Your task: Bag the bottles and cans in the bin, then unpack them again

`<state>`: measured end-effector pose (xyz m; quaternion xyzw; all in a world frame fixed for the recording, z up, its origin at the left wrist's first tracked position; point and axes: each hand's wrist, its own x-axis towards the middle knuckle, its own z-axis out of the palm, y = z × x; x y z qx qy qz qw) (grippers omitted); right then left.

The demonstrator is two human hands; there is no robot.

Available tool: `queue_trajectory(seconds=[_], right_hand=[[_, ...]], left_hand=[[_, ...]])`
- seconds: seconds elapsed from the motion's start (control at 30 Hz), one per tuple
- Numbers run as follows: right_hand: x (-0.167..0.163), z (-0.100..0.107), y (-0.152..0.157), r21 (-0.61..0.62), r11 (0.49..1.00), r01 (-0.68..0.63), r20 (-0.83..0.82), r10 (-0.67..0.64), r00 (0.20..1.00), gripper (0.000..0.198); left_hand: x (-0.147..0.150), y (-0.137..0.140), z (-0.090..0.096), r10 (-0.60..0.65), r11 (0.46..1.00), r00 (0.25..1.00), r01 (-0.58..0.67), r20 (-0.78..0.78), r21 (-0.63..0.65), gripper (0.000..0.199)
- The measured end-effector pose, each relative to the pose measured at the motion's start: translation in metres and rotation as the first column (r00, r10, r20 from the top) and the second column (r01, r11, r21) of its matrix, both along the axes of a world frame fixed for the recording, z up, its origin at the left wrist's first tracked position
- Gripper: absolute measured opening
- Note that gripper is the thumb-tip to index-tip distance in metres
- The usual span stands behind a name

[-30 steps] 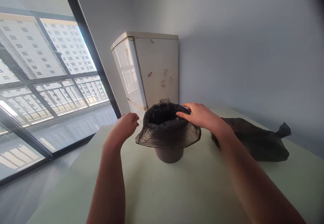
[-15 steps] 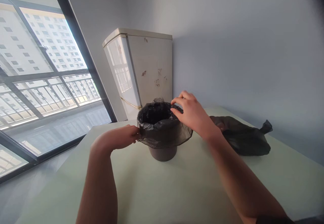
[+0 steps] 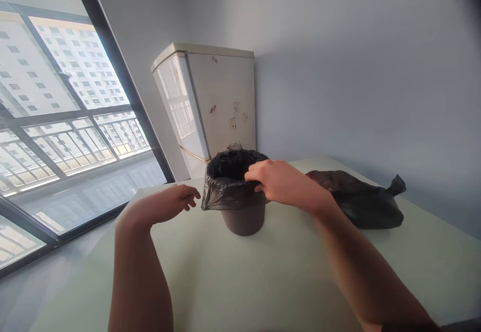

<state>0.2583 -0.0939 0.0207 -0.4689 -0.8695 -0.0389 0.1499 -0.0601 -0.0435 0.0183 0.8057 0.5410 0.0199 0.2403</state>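
Head view, person's two bare hands at a bin dressed with a bag. The brownish-grey bin (image 3: pixel 243 223) stands upright on the pale green table (image 3: pixel 233 282), between the hands. A thin black bag (image 3: pixel 221 195) lines it; the bag's mouth is folded outward over the rim, and its loose skirt hangs around the upper wall, leaving the lower wall bare. A crumpled tuft of film rises at the far side of the rim.

The left hand (image 3: pixel 183 201) is just beside the skirt's left edge and apart from it, its fingers loosely bent, spread a little and holding nothing. The right hand (image 3: pixel 277 181) is at the near right of the rim, thumb and forefinger narrowly parted; whether film is pinched between them cannot be told. To the right, a second dark bag (image 3: pixel 370 204) lies on its side on the table, one end gathered into a tuft. Beyond stands a white refrigerator (image 3: pixel 223 96) with stained patches.

Judged from this arrangement, the step in hand is settling the folded edge around the rim. The next move would call for a light fingertip grip on the film and a steady bin.
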Motion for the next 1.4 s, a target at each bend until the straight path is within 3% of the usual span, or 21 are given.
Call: queue_trajectory(seconds=[0.23, 0.47, 0.87, 1.07, 1.23, 1.33, 1.4], right_hand=[[0.031, -0.009, 0.041, 0.074, 0.985, 0.158, -0.071, -0.153, 0.986, 0.022], [0.084, -0.029, 0.076, 0.104, 0.906, 0.41, -0.154, -0.393, 0.907, 0.036], [0.167, -0.046, 0.091, 0.166, 0.736, 0.656, -0.244, -0.614, 0.75, 0.045], [0.194, -0.043, 0.095, 0.14, 0.728, 0.672, -0.17, -0.651, 0.74, 0.045], [0.193, -0.036, 0.065, 0.25, 0.774, 0.582, -0.152, -0.562, 0.813, 0.052], [0.219, -0.037, 0.024, 0.298, 0.701, 0.648, -0.232, -0.605, 0.761, 0.047], [0.254, -0.047, -0.002, 0.174, 0.617, 0.767, -0.285, -0.714, 0.639, 0.039]], left_hand=[[0.004, -0.002, -0.003, -0.015, 0.999, 0.999, 0.017, 0.042, -0.039, 0.041], [0.005, -0.004, -0.002, -0.016, 0.999, 1.0, 0.016, 0.014, -0.031, 0.043], [0.005, -0.011, 0.0, -0.043, 0.999, 0.998, 0.044, 0.046, -0.02, 0.051], [-0.001, -0.006, -0.001, -0.056, 0.998, 0.997, 0.056, 0.05, 0.0, 0.054], [0.0, -0.008, 0.001, -0.031, 1.0, 0.999, 0.031, -0.023, -0.008, 0.053], [0.002, -0.011, 0.004, -0.029, 0.999, 0.999, 0.029, -0.029, 0.017, 0.048], [0.005, -0.012, 0.005, -0.024, 0.999, 0.999, 0.024, -0.029, 0.022, 0.046]])
